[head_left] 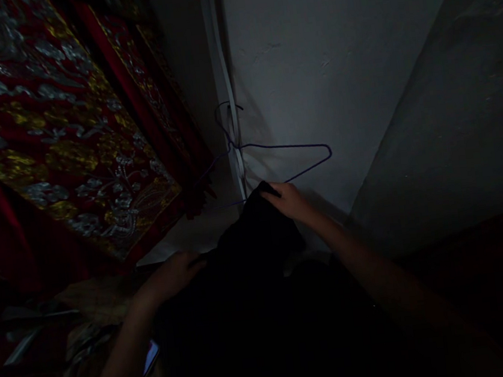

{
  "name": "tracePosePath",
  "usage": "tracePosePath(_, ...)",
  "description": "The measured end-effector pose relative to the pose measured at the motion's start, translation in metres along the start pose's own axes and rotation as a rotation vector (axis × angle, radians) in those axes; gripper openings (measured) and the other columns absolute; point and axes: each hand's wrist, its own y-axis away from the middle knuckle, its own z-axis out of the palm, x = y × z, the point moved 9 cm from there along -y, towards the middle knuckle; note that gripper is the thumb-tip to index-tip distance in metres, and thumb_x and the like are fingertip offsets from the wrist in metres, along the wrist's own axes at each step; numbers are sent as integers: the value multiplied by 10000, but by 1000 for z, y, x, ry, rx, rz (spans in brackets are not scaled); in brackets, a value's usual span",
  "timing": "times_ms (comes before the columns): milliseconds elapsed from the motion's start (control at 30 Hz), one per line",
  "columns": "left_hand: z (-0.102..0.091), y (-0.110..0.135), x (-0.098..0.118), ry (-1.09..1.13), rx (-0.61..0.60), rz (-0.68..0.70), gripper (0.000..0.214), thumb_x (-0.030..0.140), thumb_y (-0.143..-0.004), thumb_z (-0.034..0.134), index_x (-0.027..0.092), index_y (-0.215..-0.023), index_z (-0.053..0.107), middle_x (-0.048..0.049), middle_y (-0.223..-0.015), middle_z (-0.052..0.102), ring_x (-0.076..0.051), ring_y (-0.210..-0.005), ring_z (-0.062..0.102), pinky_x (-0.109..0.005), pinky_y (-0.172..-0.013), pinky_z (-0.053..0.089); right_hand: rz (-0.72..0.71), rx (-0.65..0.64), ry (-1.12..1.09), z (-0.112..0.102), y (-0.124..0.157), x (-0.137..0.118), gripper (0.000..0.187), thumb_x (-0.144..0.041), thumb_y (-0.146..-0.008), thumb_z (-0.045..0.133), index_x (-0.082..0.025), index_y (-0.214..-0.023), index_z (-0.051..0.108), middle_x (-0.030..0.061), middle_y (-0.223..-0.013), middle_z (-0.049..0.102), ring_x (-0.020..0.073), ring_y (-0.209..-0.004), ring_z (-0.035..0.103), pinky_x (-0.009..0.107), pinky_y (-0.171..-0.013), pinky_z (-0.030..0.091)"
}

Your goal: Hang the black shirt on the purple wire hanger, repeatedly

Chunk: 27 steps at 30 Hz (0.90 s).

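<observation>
The scene is very dark. A black garment (252, 273) hangs in front of me, its top edge lifted toward a thin purple wire hanger (301, 146) hooked on a white vertical strip (224, 64) on the wall. My right hand (290, 201) grips the garment's upper corner just below the hanger's lower wire. My left hand (175, 274) clutches the garment's left edge, lower down. The hanger's left half is partly hidden behind the cloth.
Red fabrics with gold and silver embroidery (58, 126) hang at the left. A pale wall (331, 52) fills the middle; a large grey plastic-covered surface (461, 116) slopes at the right. Patterned cloth and a small pale object (151, 356) lie low left.
</observation>
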Motion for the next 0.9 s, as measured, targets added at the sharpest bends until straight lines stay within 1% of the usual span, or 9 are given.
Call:
tracePosePath(133, -36, -10, 0, -138, 123, 20, 52, 315, -710, 756, 266, -692, 756, -48, -703, 727, -261, -643, 670, -314, -617, 469, 29, -41, -17, -20, 10, -18, 276, -376, -798, 674, -189, -596, 652, -32, -570, 563, 134, -592, 492, 254, -585, 333)
tracePosePath(233, -48, -16, 35, -307, 168, 167, 147, 338, -787, 619, 242, -722, 711, -60, -823, 715, -254, -772, 665, -326, -736, 490, 15, -48, 15, -25, 13, -30, 303, -364, -809, 674, -193, -566, 615, -32, -553, 528, 125, -572, 462, 258, -567, 314)
tracePosePath(333, -50, -19, 79, -423, 221, 332, 189, 346, -855, 536, 220, -788, 660, -56, -909, 676, -239, -866, 642, -341, -831, 501, 12, -117, 61, -16, 19, -35, 313, -369, -843, 629, -189, -588, 601, -27, -567, 533, 124, -566, 467, 260, -560, 340)
tracePosePath(433, -50, -27, 114, -404, 302, 461, 189, 301, -899, 518, 201, -996, 645, -60, -1052, 685, -234, -1006, 642, -362, -944, 497, 2, -209, 64, -1, 29, -41, 289, -376, -897, 565, -184, -697, 646, -4, -649, 614, 151, -623, 554, 272, -586, 417)
tracePosePath(533, -54, -42, 128, -365, 378, 486, 356, 224, -902, 505, 194, -1245, 594, -57, -1076, 716, -220, -1018, 672, -368, -958, 508, -70, -225, 97, 2, 37, -52, 240, -313, -934, 519, -198, -905, 727, 34, -836, 720, 210, -820, 677, 325, -731, 520)
tracePosePath(633, -56, -55, 126, -390, 367, 467, 400, 196, -894, 479, 177, -1263, 631, -63, -1033, 749, -217, -956, 702, -368, -929, 534, -98, -66, 222, -26, 36, -51, 385, -183, -885, 511, -228, -1208, 716, 58, -997, 752, 241, -950, 707, 381, -865, 537)
tracePosePath(733, -61, -55, 126, -425, 372, 460, 356, 206, -902, 471, 168, -1179, 692, -80, -1057, 759, -230, -976, 706, -377, -948, 541, -12, 232, 287, -81, 29, -33, 646, -151, -819, 561, -200, -1463, 540, 43, -830, 728, 228, -686, 668, 386, -700, 543)
tracePosePath(800, -64, -52, 129, -469, 381, 476, 353, 199, -898, 476, 169, -1167, 704, -91, -1109, 743, -240, -1025, 691, -392, -989, 527, 14, 366, 260, -112, 25, -23, 734, -186, -809, 619, -174, -1524, 449, 4, -698, 668, 204, -538, 581, 357, -568, 494)
tracePosePath(900, -67, -50, 136, -561, 391, 496, 346, 183, -885, 483, 163, -1136, 720, -116, -1163, 688, -264, -1108, 647, -415, -1038, 501, -11, 360, 265, -130, 23, -23, 609, -261, -827, 672, -193, -1420, 550, -46, -577, 554, 161, -438, 461, 311, -472, 404)
